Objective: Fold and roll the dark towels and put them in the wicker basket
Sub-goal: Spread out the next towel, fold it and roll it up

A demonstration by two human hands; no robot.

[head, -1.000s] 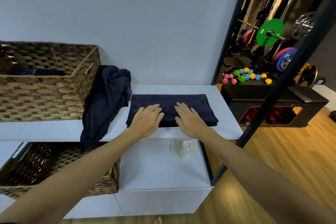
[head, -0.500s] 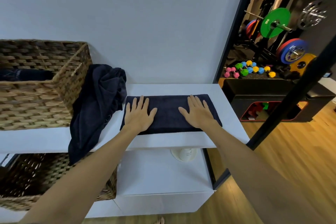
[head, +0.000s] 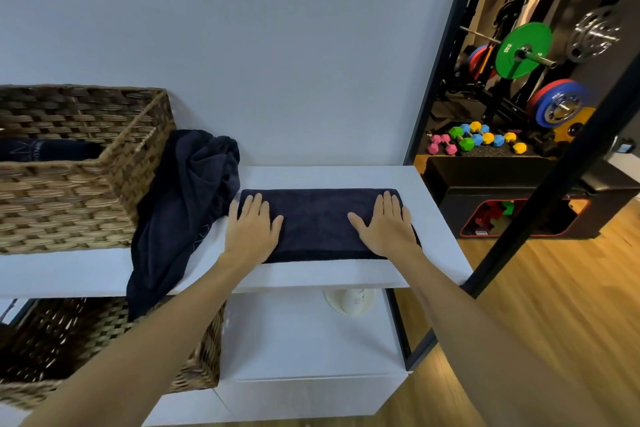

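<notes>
A dark navy towel [head: 317,224], folded into a long flat strip, lies on the white shelf top [head: 332,175]. My left hand [head: 252,227] presses flat on the strip's left end, and my right hand [head: 386,224] presses flat on its right end, fingers straight. A second dark towel [head: 183,204] hangs crumpled over the shelf's front edge, leaning against the wicker basket [head: 79,180] at the left. Inside that basket lies a dark rolled towel [head: 45,149].
A second wicker basket [head: 104,350] sits in the lower shelf compartment at the left. A small white object [head: 349,300] lies on the lower white surface. To the right stands a black frame [head: 540,204], with gym weights and dumbbells [head: 476,140] behind it, above a wooden floor.
Both hands slid apart along the folded towel, from its middle out to its two ends. The towel lies flatter. The camera view shifted slightly.
</notes>
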